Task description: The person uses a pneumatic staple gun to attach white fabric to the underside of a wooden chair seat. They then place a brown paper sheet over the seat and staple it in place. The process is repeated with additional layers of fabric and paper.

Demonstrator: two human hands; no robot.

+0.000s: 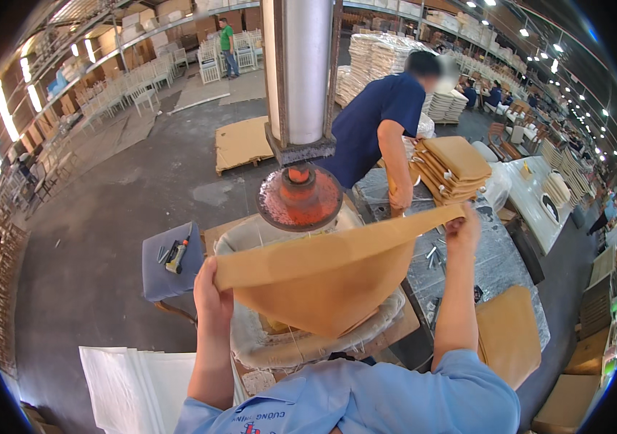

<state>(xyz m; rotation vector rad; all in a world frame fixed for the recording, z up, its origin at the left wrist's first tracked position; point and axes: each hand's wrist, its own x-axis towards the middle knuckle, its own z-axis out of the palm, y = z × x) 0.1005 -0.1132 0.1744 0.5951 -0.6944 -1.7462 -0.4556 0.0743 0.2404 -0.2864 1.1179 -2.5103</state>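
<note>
A tan seat cover (316, 282) hangs between my two hands, its folded band stretched along the top. My left hand (214, 288) grips the band's left end. At the far right end my right hand (462, 230) holds it higher up, fingers closed. The cover sags over a padded, cloth-covered form (290, 356), hiding much of it. Above and behind the cover is the round press head (300, 197), reddish and worn, at the bottom of a thick metal column (301, 79).
Right of the form, a worktable (493, 267) carries a stack of tan seat pads (457, 163) and loose metal pieces. A co-worker in dark blue (381, 119) leans over it. A blue stool (172, 264) with a tool stands left; white sheets (138, 380) lie near my left arm.
</note>
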